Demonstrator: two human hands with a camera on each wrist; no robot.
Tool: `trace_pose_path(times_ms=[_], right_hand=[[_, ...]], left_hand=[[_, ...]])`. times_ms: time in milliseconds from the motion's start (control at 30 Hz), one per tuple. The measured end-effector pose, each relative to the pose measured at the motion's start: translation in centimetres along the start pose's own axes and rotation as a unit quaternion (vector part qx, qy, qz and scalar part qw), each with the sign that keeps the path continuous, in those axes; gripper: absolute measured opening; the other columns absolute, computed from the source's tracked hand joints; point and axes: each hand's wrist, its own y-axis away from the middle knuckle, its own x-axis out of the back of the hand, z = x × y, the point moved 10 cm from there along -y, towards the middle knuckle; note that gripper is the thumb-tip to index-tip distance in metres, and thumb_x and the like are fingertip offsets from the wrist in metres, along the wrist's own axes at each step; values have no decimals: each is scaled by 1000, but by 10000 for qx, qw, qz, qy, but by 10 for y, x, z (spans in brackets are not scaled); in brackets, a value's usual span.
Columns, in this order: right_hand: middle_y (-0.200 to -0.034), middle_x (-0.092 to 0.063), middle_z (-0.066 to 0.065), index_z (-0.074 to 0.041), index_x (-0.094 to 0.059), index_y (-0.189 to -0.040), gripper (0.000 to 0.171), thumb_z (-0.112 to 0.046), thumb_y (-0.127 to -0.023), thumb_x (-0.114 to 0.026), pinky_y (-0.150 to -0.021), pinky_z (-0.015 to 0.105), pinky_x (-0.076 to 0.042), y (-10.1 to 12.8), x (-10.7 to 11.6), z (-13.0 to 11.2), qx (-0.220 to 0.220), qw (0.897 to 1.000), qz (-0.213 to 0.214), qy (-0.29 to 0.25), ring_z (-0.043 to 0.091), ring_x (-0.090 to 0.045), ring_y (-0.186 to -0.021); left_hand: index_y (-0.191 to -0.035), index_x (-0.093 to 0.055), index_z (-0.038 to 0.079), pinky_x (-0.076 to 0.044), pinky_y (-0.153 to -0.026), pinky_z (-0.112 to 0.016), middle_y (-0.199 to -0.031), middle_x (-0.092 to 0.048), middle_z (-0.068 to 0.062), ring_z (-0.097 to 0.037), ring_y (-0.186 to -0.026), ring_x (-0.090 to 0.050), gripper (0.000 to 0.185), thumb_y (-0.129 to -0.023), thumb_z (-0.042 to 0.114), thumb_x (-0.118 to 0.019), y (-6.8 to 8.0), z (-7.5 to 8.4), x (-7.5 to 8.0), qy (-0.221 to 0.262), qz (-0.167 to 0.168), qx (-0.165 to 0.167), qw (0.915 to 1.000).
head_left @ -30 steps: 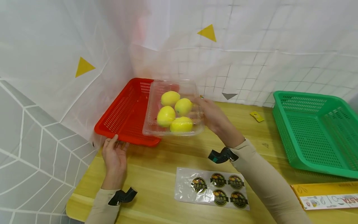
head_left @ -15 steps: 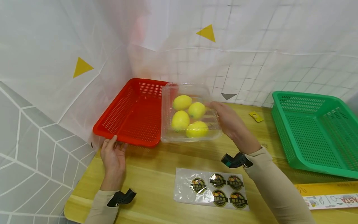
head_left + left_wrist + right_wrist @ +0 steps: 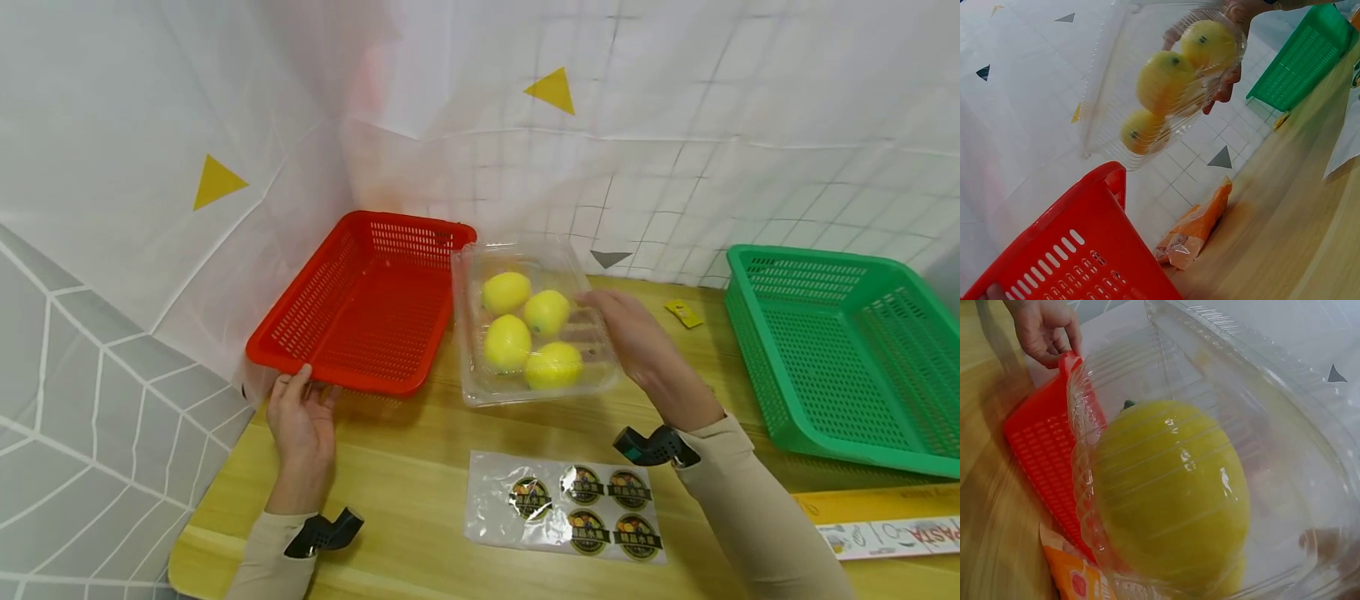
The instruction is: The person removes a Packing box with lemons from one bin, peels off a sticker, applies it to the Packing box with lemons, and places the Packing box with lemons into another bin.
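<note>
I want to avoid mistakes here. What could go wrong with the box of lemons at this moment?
1. The right hand alone holds the clear box by one side, off the table, so it may tilt or slip.
2. The four lemons lie loose inside and could roll, shifting the weight.
3. The box hangs close to the red basket, which the left hand grips, and could knock its rim.

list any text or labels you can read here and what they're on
"ASTA": partial red letters on the long yellow and white package at the table's right edge, cut off by the frame.
Round stickers on the clear sticker sheet: printed bands, too small to read.
Small yellow tag by the green basket: nothing legible.
Orange packet behind the red basket: blurred, unreadable.
</note>
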Motion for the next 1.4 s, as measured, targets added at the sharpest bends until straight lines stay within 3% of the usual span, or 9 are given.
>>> trace_pose_path(times_ms=[133,400,700,833,967,1100,1400], right_hand=[[-141,-49,27,4,-38,-151,63,-40,-109,-50,-80,38,-58,3,7,7,1,9999,38,102,31,-66,-111],[-142,-50,30,7,-38,-151,64,-40,-109,-51,-84,39,-57,9,19,22,33,9997,102,234,42,-59,-123],[-146,-49,33,10,-35,-152,67,-41,-110,-49,-87,42,-57,12,28,33,89,9995,-4,302,37,-63,-120],[-148,-48,32,8,-35,-153,67,-42,-110,-48,-89,46,-55,13,32,41,45,9994,-48,341,43,-58,-125],[-150,-46,32,8,-36,-152,68,-44,-110,-47,-90,48,-54,12,37,51,40,9993,-39,382,49,-53,-129],[-150,-45,33,9,-36,-152,70,-45,-110,-48,-90,48,-54,10,42,60,53,9993,-2,364,50,-53,-129],[-153,-45,28,8,-39,-152,74,-49,-107,-55,-89,46,-56,4,52,79,-78,9996,95,253,45,-56,-128]], left_hand=[[-87,-50,2,-60,-67,-34,-109,-56,-17,-24,-74,-62,24,-99,4,-70,0,0,0,-21,-7,-7,10000],[-92,-49,0,-58,-69,-33,-114,-55,-16,-23,-79,-60,24,-100,7,-71,4,0,1,-150,89,42,9998],[-94,-52,1,-58,-69,-31,-122,-53,-17,-23,-81,-60,17,-105,8,-63,6,0,0,-136,128,29,9998],[-96,-54,1,-58,-70,-32,-122,-56,-15,-22,-84,-60,15,-105,9,-63,7,0,0,-142,133,97,9998],[-105,-56,-1,-59,-74,-32,-123,-58,-14,-22,-87,-60,15,-104,11,-65,12,-2,1,-190,153,236,9994],[-119,-55,-2,-58,-77,-32,-125,-59,-12,-22,-89,-60,25,-104,14,-66,18,-4,0,-265,143,425,9986],[-103,-60,3,-58,-82,-34,-108,-61,-8,-23,-89,-61,13,-104,14,-67,30,-14,-3,-437,15,767,9961]])
